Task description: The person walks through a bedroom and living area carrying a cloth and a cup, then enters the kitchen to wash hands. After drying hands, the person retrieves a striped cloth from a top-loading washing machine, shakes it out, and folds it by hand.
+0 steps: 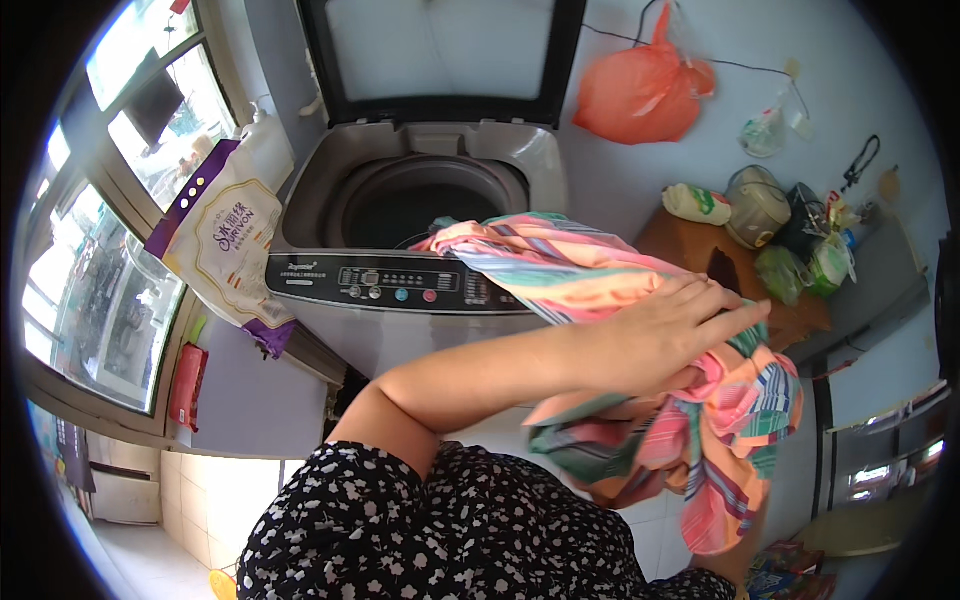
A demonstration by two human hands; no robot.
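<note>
A large striped cloth (560, 270) in orange, pink, green and blue stretches from the washing machine's tub to a bunched bundle at my right. My left hand (665, 335) reaches across my body and lies over the gathered cloth, its fingers curled round the folds. Beneath the bundle my right forearm comes up from the lower right; the cloth hides the right hand's fingers. The top-loading washing machine (300, 225) stands with its lid (440, 55) raised. One end of the cloth rests over the tub's rim (350, 195), above the control panel (330, 280).
Left of the machine, a white and purple bag (225, 240) leans beside a white bottle (266, 145) near the window. A red packet (188, 385) lies below. An orange plastic bag (645, 90) hangs on the wall. At right, a brown tabletop (668, 245) bears a rice cooker (757, 205) and several bags.
</note>
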